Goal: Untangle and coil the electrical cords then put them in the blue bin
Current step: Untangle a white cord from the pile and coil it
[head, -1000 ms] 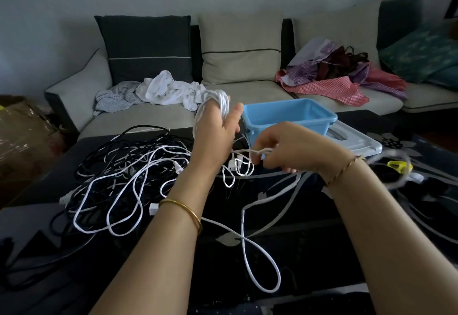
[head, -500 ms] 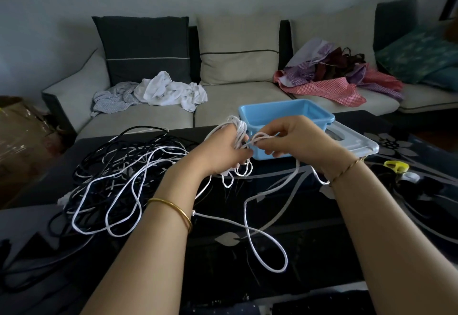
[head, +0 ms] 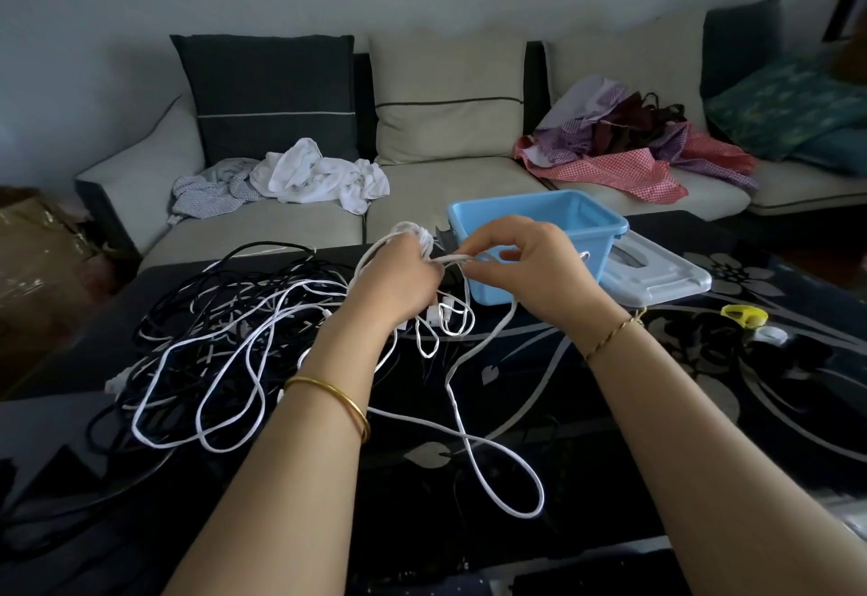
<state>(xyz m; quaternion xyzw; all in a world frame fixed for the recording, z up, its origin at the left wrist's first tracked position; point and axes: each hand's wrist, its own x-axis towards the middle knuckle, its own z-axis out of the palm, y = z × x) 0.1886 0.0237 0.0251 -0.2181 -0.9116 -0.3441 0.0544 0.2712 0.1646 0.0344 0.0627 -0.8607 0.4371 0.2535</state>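
Fingers of the left hand [head: 399,281] are curling round a small bundle of white cord [head: 412,230] loops, gripping it above the dark table [head: 610,431]. Just right of that grip, the right hand [head: 539,267] is pinching a strand of the same cord between thumb and fingertips. Below both hands, the cord's loose length is trailing down and lying in a loop on the table. Directly behind the right hand, the blue bin [head: 591,220] is sitting beside a pale lid [head: 657,279]. Left of the left hand, a tangle of black and white cords [head: 225,328] is sprawling.
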